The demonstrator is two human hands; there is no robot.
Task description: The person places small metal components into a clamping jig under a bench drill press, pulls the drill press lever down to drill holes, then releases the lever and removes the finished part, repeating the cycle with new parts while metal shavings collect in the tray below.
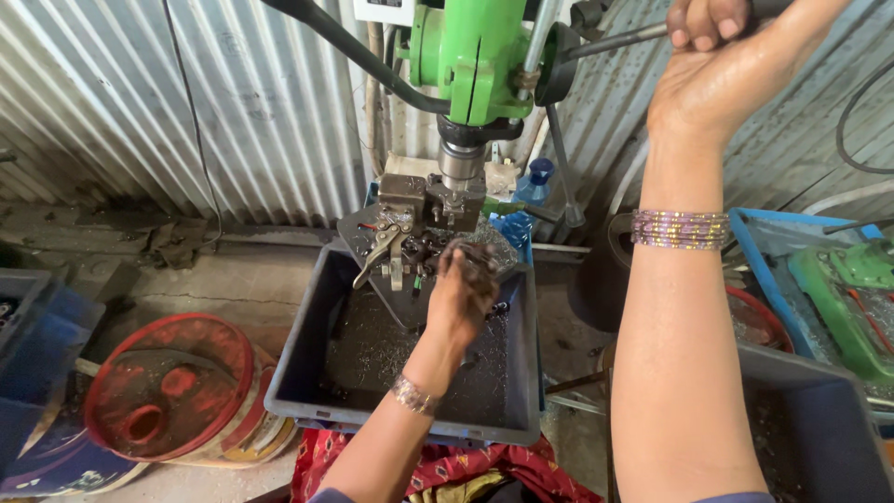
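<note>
A green drill press (475, 56) stands over a metal clamping jig (419, 219) on its round table. My right hand (722, 65) is raised at the top right and gripped around the press's steel feed lever (615, 39). My left hand (461, 289) reaches forward over a dark grey plastic tray (298, 363), with its blurred fingers at the right side of the jig. I cannot tell whether it holds a small part. The drill chuck (459, 163) hangs just above the jig. Bangles circle both wrists.
A red round lid (172, 387) lies on the floor at left beside a blue crate (37, 345). Another blue bin (773, 279) with a green machine part (843, 289) sits at right. Corrugated metal sheeting forms the back wall. Metal shavings cover the tray floor.
</note>
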